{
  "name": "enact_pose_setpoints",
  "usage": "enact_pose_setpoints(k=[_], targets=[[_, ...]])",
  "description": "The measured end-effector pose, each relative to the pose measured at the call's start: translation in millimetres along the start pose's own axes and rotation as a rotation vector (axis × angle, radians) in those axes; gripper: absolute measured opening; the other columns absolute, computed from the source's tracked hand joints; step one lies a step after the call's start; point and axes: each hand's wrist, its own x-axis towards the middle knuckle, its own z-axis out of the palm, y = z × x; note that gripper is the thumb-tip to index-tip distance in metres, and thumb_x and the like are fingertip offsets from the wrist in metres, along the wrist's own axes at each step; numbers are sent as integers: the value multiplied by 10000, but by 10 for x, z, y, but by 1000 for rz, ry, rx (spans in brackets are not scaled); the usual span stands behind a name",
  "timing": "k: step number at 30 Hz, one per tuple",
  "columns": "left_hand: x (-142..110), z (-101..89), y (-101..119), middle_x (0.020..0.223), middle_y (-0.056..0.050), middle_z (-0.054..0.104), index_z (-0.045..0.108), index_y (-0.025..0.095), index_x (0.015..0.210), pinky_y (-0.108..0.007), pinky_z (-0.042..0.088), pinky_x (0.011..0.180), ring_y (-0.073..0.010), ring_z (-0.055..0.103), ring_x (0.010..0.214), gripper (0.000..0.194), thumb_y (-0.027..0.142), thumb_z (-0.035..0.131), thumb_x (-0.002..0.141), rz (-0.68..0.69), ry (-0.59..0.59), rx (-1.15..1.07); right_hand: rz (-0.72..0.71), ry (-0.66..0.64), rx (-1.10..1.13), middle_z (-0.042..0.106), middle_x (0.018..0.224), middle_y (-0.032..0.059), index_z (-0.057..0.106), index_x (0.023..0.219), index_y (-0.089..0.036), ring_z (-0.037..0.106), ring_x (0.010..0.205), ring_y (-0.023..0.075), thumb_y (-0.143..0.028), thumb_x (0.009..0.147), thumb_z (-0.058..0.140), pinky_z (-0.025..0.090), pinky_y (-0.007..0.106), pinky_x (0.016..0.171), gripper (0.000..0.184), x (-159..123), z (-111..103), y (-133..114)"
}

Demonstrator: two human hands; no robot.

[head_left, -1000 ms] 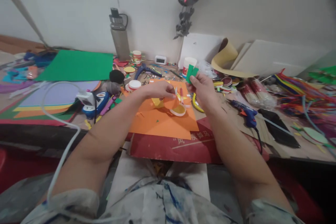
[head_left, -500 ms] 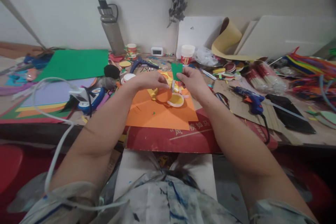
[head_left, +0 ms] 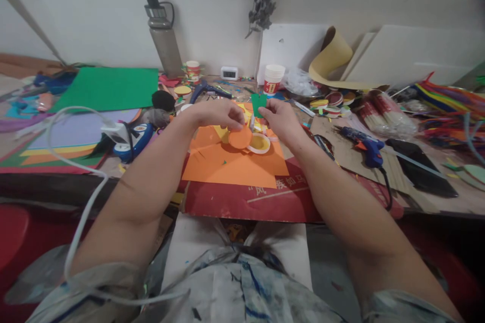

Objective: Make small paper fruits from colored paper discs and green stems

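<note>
Left hand (head_left: 223,115) above orange disc (head_left: 240,138), fingertips touching rim.

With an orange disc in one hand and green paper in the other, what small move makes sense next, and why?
Probably bring the green paper a little closer to the orange disc: the right hand pinches one, the left hand the other, and a gap shows between them, above the orange sheets.

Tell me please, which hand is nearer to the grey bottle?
Left. The left hand holds an orange disc in front of the bottle and to its right; the right hand holds green paper, farther to the right.
</note>
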Motion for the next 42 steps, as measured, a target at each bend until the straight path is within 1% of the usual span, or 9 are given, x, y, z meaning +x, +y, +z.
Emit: enact_pose_setpoints(k=[11,13,18,21,25,28,32,36,42], targets=[[129,27,-148,649,-16,679,743,156,781,-272,477,639,-99,588,570,165,212,897,803,-61,481,-295,3,81,6,490,652,-45,539,724,-245,455,664,152,-230,903,705,350,295,643,245,36,-25,57],[142,41,-161,650,-27,697,752,153,773,-261,485,636,-102,608,579,144,201,883,809,-65,481,-270,-2,84,-26,473,657,-44,523,704,-246,445,675,155,-233,897,702,342,299,647,263,35,-22,71],[109,67,-115,626,-32,717,797,167,751,-252,496,628,-121,637,579,64,175,853,783,-108,286,-139,5,49,-51,504,680,-43,555,717,-237,458,692,153,-253,886,696,349,307,669,220,38,6,103],[93,79,-88,629,-32,729,809,174,768,-249,493,623,-131,652,584,41,184,833,800,-118,234,-93,3,37,-47,507,668,-47,578,729,-234,458,684,152,-268,873,703,348,300,657,194,50,29,122],[120,102,-89,624,-32,709,774,168,751,-249,446,589,-116,609,553,160,260,842,861,-93,381,-79,8,13,-34,543,683,-42,609,756,-227,466,675,146,-253,877,667,354,294,648,137,34,56,115],[148,138,-46,720,-48,737,752,163,806,-240,444,598,-104,616,598,284,401,799,955,-9,535,-243,6,-16,-1,541,683,-41,604,760,-231,472,669,143,-267,894,665,360,291,641,151,3,79,82],[153,219,100,793,-66,752,719,159,831,-222,465,633,-118,681,723,433,565,781,968,95,528,-455,4,6,45,506,645,-55,608,784,-242,453,626,135,-293,911,689,354,287,614,159,-26,116,23],[161,298,178,711,-20,696,715,157,831,-221,464,636,-104,644,684,333,444,868,902,171,513,-446,-27,-11,82,525,656,-49,621,801,-240,464,621,128,-296,927,688,366,285,609,153,-49,134,-27],[178,296,103,601,13,626,719,152,804,-217,463,616,-91,591,615,186,273,852,849,155,492,-384,10,-93,76,529,629,-44,591,737,-234,460,619,127,-291,910,739,365,289,599,234,-80,113,-56]])
